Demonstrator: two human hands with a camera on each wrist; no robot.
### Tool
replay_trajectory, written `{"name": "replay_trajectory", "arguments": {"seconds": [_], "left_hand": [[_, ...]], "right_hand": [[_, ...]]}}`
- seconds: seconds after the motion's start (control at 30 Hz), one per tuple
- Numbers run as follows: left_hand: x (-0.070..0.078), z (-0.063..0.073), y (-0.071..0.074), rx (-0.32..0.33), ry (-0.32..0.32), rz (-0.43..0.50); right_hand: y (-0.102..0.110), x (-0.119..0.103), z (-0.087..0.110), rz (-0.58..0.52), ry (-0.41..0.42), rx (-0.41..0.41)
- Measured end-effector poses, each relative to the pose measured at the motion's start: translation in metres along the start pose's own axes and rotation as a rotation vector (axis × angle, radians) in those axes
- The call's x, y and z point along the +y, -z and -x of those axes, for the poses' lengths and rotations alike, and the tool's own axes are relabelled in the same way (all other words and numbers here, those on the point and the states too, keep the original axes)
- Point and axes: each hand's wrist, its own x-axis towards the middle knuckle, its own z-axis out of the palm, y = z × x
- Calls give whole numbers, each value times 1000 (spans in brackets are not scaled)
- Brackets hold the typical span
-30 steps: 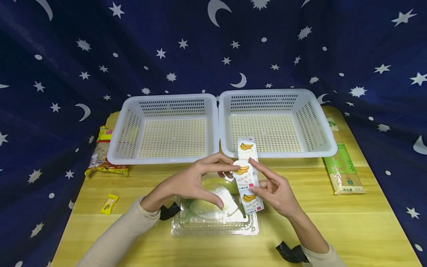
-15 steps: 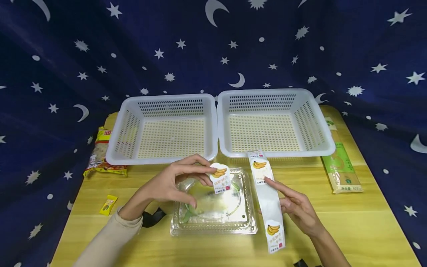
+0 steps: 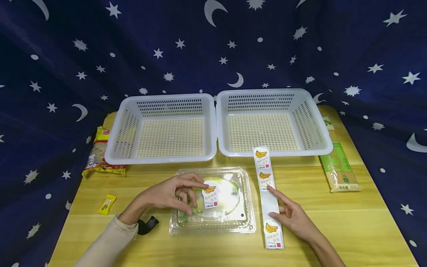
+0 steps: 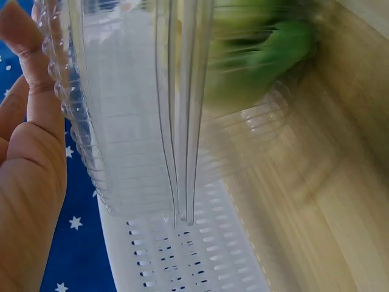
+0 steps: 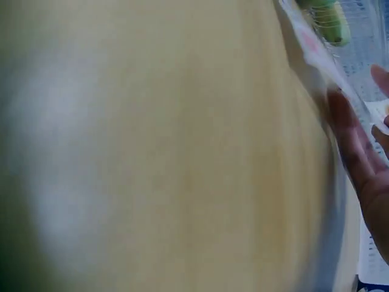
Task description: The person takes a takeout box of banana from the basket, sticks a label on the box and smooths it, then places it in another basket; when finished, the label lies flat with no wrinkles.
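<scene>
My left hand (image 3: 176,193) holds a banana sticker (image 3: 211,198) at its upper left corner, between index finger and the finger behind, with the thumb apart. The sticker is over the lid of a clear plastic clamshell box (image 3: 233,226); glare hides whether it touches. Green produce (image 4: 285,52) shows through the box in the left wrist view. My right hand (image 3: 297,220) pinches a strip of banana stickers (image 3: 268,204), index finger and thumb on its face, other fingers behind. A bare stretch of backing lies mid-strip. The right wrist view catches the strip (image 5: 313,52) edge-on.
Two white perforated baskets (image 3: 160,160) (image 3: 277,152) stand side by side at the back. A snack bag (image 3: 100,155) leans by the left basket, and a small yellow packet (image 3: 107,204) lies nearer. A green-and-tan bag (image 3: 338,165) lies on the right.
The left hand has peeled one sticker off the strip and carried it left and down over the clamshell box. The right hand has moved the strip away to the right.
</scene>
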Motion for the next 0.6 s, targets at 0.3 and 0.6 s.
{"name": "replay_trajectory", "arguments": {"seconds": [0.3, 0.6], "left_hand": [[1, 0, -3, 32, 93, -172], [7, -3, -8, 36, 139, -336]], "right_hand": [[-5, 6, 5, 731, -35, 179], [-6, 6, 6, 784, 16, 150]]}}
